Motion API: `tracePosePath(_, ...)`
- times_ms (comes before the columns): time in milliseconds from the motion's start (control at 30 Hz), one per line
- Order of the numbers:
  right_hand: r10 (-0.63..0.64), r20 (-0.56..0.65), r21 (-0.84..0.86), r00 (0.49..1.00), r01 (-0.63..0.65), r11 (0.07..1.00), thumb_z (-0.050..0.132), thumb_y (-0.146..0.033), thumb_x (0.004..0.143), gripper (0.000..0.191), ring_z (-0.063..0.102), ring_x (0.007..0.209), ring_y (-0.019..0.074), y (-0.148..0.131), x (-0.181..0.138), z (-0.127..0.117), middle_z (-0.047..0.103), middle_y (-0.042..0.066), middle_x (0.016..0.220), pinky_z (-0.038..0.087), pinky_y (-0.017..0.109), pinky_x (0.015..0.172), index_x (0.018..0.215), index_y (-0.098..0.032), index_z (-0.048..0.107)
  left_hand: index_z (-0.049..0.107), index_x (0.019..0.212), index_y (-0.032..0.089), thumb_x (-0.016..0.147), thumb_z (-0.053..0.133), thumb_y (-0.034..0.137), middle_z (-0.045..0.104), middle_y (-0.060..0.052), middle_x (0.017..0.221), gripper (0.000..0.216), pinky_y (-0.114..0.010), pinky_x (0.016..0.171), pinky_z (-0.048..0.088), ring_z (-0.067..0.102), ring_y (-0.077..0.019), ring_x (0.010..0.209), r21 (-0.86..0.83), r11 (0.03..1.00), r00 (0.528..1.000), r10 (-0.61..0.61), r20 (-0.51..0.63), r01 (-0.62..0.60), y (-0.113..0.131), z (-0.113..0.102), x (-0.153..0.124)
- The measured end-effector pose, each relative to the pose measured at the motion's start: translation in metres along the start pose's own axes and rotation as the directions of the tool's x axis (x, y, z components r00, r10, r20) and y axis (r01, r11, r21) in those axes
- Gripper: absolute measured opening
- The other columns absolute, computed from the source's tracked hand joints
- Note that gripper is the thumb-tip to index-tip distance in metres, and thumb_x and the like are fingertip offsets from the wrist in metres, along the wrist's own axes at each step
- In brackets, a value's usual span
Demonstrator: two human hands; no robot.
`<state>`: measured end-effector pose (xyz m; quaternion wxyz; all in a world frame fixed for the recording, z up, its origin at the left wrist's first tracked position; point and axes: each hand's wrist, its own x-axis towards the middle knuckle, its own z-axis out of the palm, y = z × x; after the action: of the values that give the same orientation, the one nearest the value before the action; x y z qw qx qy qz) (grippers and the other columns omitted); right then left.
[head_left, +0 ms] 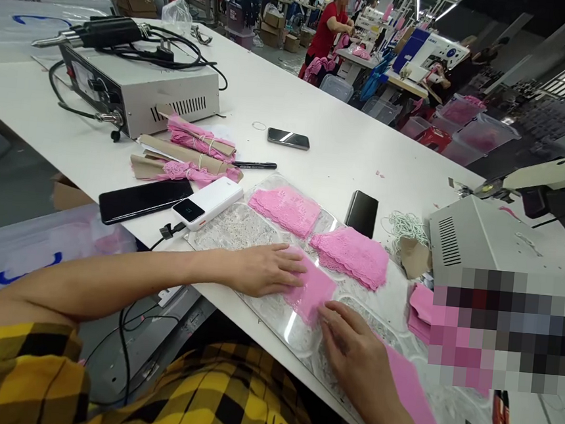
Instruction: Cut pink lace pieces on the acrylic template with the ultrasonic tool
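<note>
A small pink fabric piece [316, 286] lies on a clear sheet [231, 232] over the white table. My left hand [270, 270] rests flat on its left part, fingers stretched out. At its lower right corner, my right hand [350, 340] has bent fingertips closed on the edge; the thumb is mostly hidden. Just beyond are two stacks of scalloped pink lace pieces, a left stack [285, 210] and a right stack [350, 254]. A larger pink fabric piece [412, 398] extends under and beside my right forearm.
A grey box with a handheld tool [174, 93], tied pink bundles [202, 140], a white power bank [209, 202] and phones [289, 139] occupy the left and back. At right are a dark case [361, 213], string [407, 228], a second grey box [478, 236] and red-handled snips [501, 419].
</note>
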<state>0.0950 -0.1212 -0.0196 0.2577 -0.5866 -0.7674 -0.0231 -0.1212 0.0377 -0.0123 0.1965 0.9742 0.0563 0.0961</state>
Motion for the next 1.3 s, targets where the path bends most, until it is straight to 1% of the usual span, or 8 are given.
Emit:
tracePosePath(300, -0.034, -0.022, -0.065, 0.999, 0.033, 0.997, 0.049, -0.013, 0.092, 0.026, 0.068, 0.087, 0.0184, -0.016, -0.019, 0.000, 0.072, 0.007, 0.104, 0.060, 0.032, 0.074, 0.110, -0.021, 0.066, 0.049, 0.141, 0.016, 0.096, 0.054, 0.042, 0.040, -0.013, 0.151, 0.052, -0.048, 0.119, 0.024, 0.035, -0.0276, 0.143, -0.002, 0.999, 0.996, 0.046, 0.080, -0.046, 0.020, 0.022, 0.010)
tracePosePath(433, 0.013, -0.047, -0.050, 0.999, -0.016, 0.999, 0.049, -0.013, 0.091, 0.026, 0.067, 0.090, 0.0185, -0.017, -0.022, -0.003, 0.071, 0.007, 0.105, 0.060, 0.033, 0.077, 0.110, -0.021, 0.066, 0.043, 0.145, 0.020, 0.098, 0.049, 0.047, 0.038, -0.011, 0.153, 0.055, -0.051, 0.120, 0.020, 0.029, -0.0281, 0.146, 0.063, 0.998, 0.996, -0.004, 0.093, -0.002, 0.025, 0.027, 0.006)
tracePosePath(567, 0.132, -0.126, -0.044, 0.983, -0.138, 0.989, 0.052, -0.014, 0.091, 0.025, 0.066, 0.096, 0.0168, -0.002, -0.039, -0.024, 0.070, 0.006, 0.104, 0.058, 0.030, 0.082, 0.111, -0.022, 0.065, 0.041, 0.147, 0.018, 0.098, 0.046, 0.048, 0.035, -0.013, 0.154, 0.057, -0.056, 0.119, 0.019, 0.031, -0.0317, 0.144, 0.132, 0.991, 0.996, -0.002, 0.089, -0.010, 0.031, 0.027, 0.005)
tracePosePath(767, 0.267, -0.243, -0.101, 0.933, -0.298, 0.949, 0.057, -0.016, 0.088, 0.021, 0.067, 0.084, 0.0160, 0.021, -0.089, -0.054, 0.071, 0.003, 0.092, 0.057, 0.030, 0.076, 0.104, -0.025, 0.067, 0.052, 0.138, 0.019, 0.101, 0.045, 0.031, 0.048, -0.010, 0.147, 0.040, -0.048, 0.120, 0.022, 0.037, -0.0254, 0.142, 0.118, 0.977, 0.984, 0.172, 0.047, -0.176, 0.057, 0.029, 0.032)
tracePosePath(900, 0.290, -0.253, -0.106, 0.923, -0.325, 0.940, 0.058, -0.017, 0.088, 0.022, 0.067, 0.084, 0.0166, 0.024, -0.112, -0.059, 0.071, 0.004, 0.093, 0.056, 0.031, 0.075, 0.107, -0.024, 0.066, 0.053, 0.137, 0.019, 0.098, 0.046, 0.019, 0.045, -0.011, 0.149, 0.040, -0.051, 0.120, 0.022, 0.034, -0.0269, 0.144, 0.086, 0.944, 0.943, 0.305, 0.134, -0.318, 0.068, 0.036, 0.062)
tracePosePath(1033, 0.295, -0.278, -0.126, 0.914, -0.339, 0.932, 0.059, -0.018, 0.089, 0.020, 0.066, 0.087, 0.0160, 0.027, -0.124, -0.058, 0.070, 0.004, 0.094, 0.056, 0.031, 0.077, 0.107, -0.023, 0.066, 0.062, 0.127, 0.019, 0.098, 0.044, 0.016, 0.048, -0.010, 0.147, 0.034, -0.052, 0.118, 0.024, 0.037, -0.0286, 0.142, 0.095, 0.915, 0.914, 0.377, 0.151, -0.393, 0.068, 0.044, 0.087)
tracePosePath(1200, 0.311, -0.324, -0.108, 0.894, -0.361, 0.926, 0.059, -0.018, 0.089, 0.020, 0.066, 0.086, 0.0157, 0.027, -0.127, -0.055, 0.070, 0.003, 0.093, 0.056, 0.030, 0.077, 0.108, -0.023, 0.066, 0.070, 0.108, 0.020, 0.100, 0.044, 0.021, 0.065, -0.008, 0.129, 0.027, -0.047, 0.118, 0.025, 0.052, -0.0249, 0.129, 0.082, 0.929, 0.931, 0.351, 0.105, -0.360, 0.068, 0.054, 0.097)
tracePosePath(1300, 0.325, -0.341, -0.094, 0.882, -0.376, 0.922, 0.058, -0.015, 0.089, 0.022, 0.066, 0.088, 0.0158, 0.027, -0.129, -0.055, 0.070, 0.004, 0.095, 0.055, 0.030, 0.079, 0.108, -0.023, 0.065, 0.069, 0.107, 0.018, 0.101, 0.044, 0.029, 0.069, -0.007, 0.121, 0.028, -0.042, 0.118, 0.025, 0.057, -0.0223, 0.123, 0.014, 0.948, 0.948, 0.317, 0.033, -0.318, 0.071, 0.055, 0.097)
